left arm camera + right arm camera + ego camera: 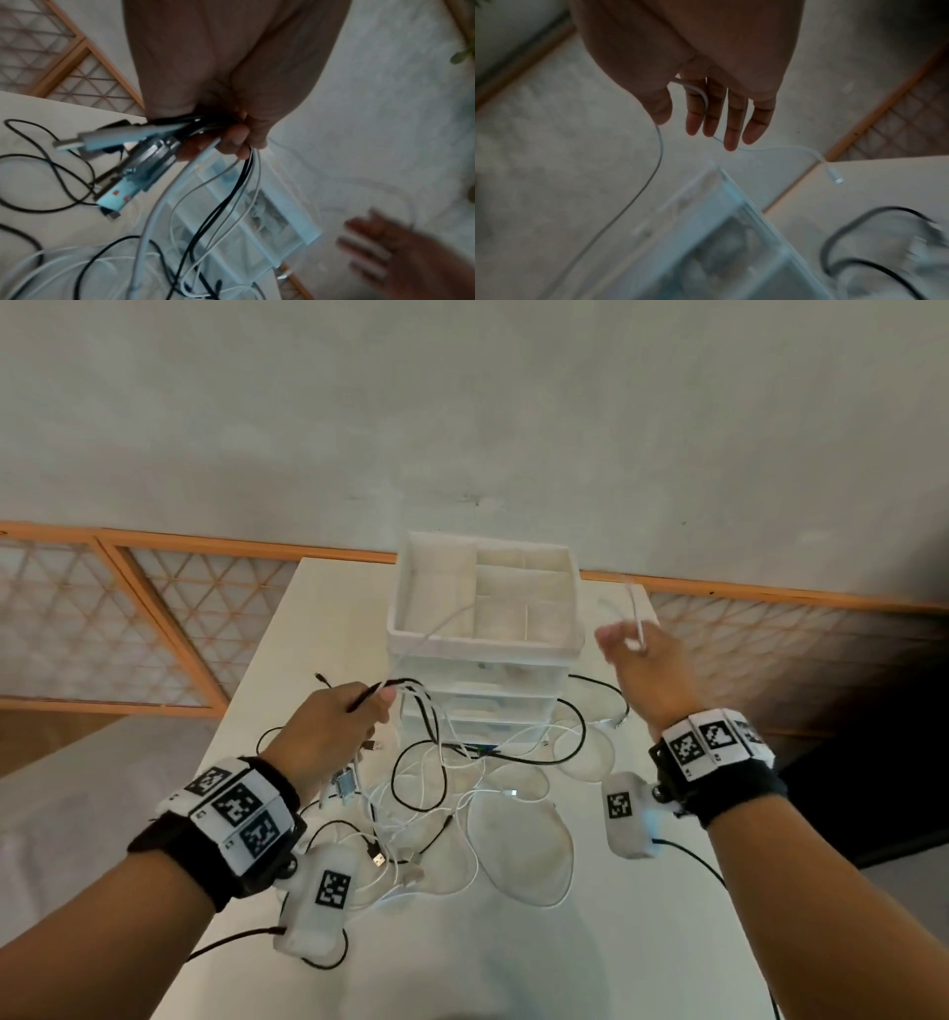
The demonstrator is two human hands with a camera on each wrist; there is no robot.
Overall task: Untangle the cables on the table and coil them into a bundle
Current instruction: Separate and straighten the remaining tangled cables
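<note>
Gripping cables (226, 194): L hand (328, 726); R hand (706, 85) loose.

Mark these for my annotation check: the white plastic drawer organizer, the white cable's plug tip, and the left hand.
white plastic drawer organizer (405, 629): head view, front-left rim.
white cable's plug tip (838, 180): right wrist view, metal end.
left hand (328, 726): head view, back of hand.

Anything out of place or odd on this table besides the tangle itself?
One white cable trails up over the rim of the drawer unit into its top tray, between the left hand and right hand. Nothing looks damaged.
</note>
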